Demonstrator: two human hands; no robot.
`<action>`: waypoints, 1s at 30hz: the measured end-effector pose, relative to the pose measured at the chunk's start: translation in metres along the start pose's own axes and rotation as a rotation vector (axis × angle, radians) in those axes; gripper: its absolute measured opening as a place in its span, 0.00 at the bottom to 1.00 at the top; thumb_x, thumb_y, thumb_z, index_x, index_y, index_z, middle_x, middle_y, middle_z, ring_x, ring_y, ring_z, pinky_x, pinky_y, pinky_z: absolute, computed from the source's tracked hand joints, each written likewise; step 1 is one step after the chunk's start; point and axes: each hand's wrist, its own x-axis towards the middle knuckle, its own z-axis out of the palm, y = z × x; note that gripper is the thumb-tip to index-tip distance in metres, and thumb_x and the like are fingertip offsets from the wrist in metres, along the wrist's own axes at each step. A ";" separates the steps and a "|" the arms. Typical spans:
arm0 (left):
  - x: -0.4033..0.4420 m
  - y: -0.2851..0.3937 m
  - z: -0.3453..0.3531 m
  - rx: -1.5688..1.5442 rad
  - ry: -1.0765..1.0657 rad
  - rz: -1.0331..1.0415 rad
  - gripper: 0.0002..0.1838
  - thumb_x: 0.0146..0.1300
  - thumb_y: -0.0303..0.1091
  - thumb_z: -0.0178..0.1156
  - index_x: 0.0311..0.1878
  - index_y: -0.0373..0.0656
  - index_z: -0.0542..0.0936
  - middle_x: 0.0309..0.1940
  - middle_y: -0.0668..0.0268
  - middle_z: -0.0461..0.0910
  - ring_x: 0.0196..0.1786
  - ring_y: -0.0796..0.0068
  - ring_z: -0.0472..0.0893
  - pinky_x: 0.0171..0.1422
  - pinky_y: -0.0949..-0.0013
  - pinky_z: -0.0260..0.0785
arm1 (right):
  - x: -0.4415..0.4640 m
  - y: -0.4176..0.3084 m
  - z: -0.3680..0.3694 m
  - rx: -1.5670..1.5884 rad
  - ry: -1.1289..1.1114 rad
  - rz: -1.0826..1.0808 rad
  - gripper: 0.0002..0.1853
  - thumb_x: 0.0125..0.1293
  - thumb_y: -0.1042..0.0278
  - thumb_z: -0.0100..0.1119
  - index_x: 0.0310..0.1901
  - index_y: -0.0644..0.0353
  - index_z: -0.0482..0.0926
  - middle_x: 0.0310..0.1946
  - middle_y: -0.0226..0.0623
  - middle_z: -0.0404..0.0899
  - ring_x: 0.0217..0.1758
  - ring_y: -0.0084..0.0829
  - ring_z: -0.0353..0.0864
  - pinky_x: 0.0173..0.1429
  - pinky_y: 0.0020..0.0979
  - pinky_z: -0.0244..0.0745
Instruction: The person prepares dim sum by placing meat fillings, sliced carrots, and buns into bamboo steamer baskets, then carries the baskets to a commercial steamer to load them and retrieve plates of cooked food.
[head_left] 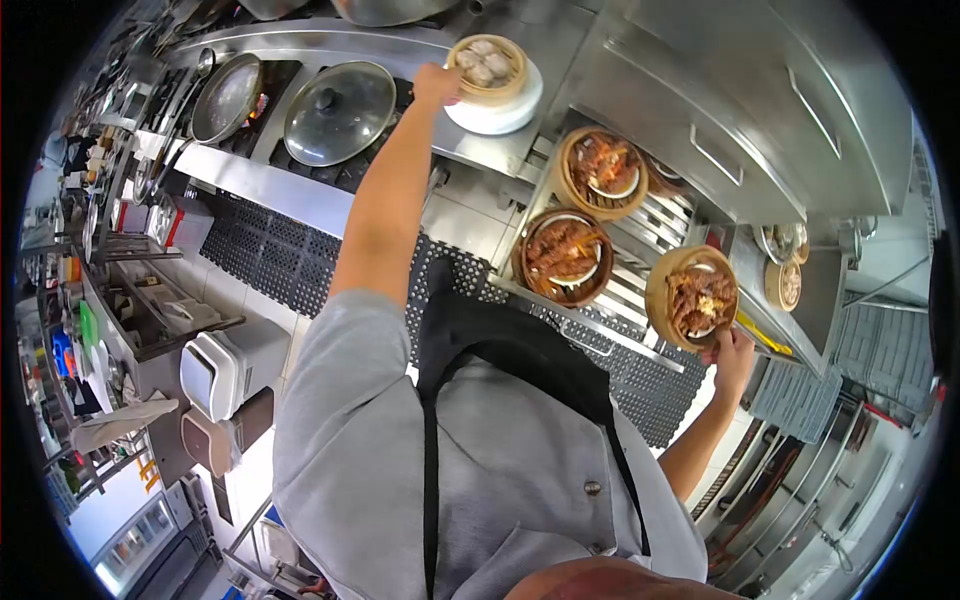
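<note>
My left hand (440, 86) is closed on the near left edge of a bamboo steamer of dumplings (486, 66), which sits over a round white stand (495, 112) on the steel counter. At the right, my right hand (728, 352) grips the lower edge of a bamboo steamer (692, 298) holding a reddish-brown dish. Two more steamers with similar food, an upper one (603, 172) and a lower one (562, 257), rest on a slatted steel rack (640, 252) between my hands. Part of another dish shows behind the upper one.
A glass-lidded pan (340, 113) and an open pan (227, 98) stand on the stove at the left. Steel drawers (715, 155) are at the upper right. A small steamer (784, 285) sits beyond the rack. Black perforated mats (270, 245) cover the floor.
</note>
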 end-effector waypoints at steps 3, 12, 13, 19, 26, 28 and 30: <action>-0.012 0.021 -0.014 -0.110 -0.080 -0.042 0.19 0.52 0.44 0.66 0.25 0.33 0.84 0.19 0.57 0.83 0.22 0.67 0.85 0.33 0.68 0.80 | -0.022 -0.021 0.026 0.036 0.030 0.053 0.13 0.66 0.67 0.51 0.28 0.68 0.76 0.15 0.34 0.74 0.14 0.23 0.73 0.18 0.24 0.69; 0.000 -0.003 -0.100 0.159 -0.035 0.162 0.17 0.47 0.45 0.66 0.17 0.39 0.83 0.13 0.62 0.81 0.21 0.70 0.84 0.38 0.68 0.79 | -0.051 -0.080 0.100 0.067 -0.026 0.097 0.14 0.67 0.65 0.51 0.33 0.68 0.78 0.17 0.34 0.76 0.14 0.23 0.74 0.19 0.24 0.72; 0.000 -0.015 -0.121 0.108 -0.014 0.172 0.17 0.47 0.44 0.66 0.17 0.37 0.83 0.14 0.61 0.81 0.20 0.71 0.84 0.36 0.69 0.79 | -0.051 -0.089 0.109 0.065 -0.033 0.089 0.14 0.67 0.64 0.51 0.32 0.68 0.78 0.17 0.34 0.75 0.14 0.23 0.74 0.19 0.24 0.72; 0.001 -0.086 -0.243 0.087 0.156 0.123 0.17 0.50 0.39 0.66 0.23 0.30 0.83 0.18 0.55 0.82 0.20 0.67 0.84 0.29 0.67 0.80 | -0.042 -0.128 0.151 0.018 -0.110 0.005 0.14 0.64 0.65 0.51 0.31 0.69 0.78 0.18 0.35 0.75 0.15 0.24 0.74 0.20 0.25 0.73; 0.047 -0.124 -0.278 0.217 0.249 -0.087 0.20 0.52 0.40 0.65 0.25 0.26 0.82 0.20 0.57 0.84 0.23 0.68 0.85 0.33 0.72 0.79 | -0.025 -0.146 0.186 0.006 -0.209 -0.014 0.13 0.66 0.67 0.52 0.31 0.71 0.77 0.19 0.37 0.76 0.16 0.23 0.76 0.20 0.25 0.75; 0.054 -0.133 -0.274 0.184 0.242 -0.094 0.20 0.52 0.39 0.66 0.25 0.25 0.81 0.22 0.55 0.84 0.24 0.68 0.85 0.33 0.72 0.80 | -0.030 -0.160 0.194 -0.025 -0.197 -0.006 0.12 0.64 0.70 0.50 0.33 0.72 0.78 0.18 0.37 0.76 0.16 0.24 0.76 0.20 0.25 0.74; 0.050 -0.143 -0.274 -0.137 0.188 -0.081 0.19 0.55 0.36 0.65 0.28 0.22 0.80 0.26 0.53 0.84 0.25 0.69 0.85 0.31 0.72 0.81 | -0.029 -0.165 0.198 -0.032 -0.206 -0.017 0.11 0.62 0.72 0.50 0.35 0.73 0.78 0.17 0.37 0.76 0.16 0.25 0.77 0.20 0.25 0.73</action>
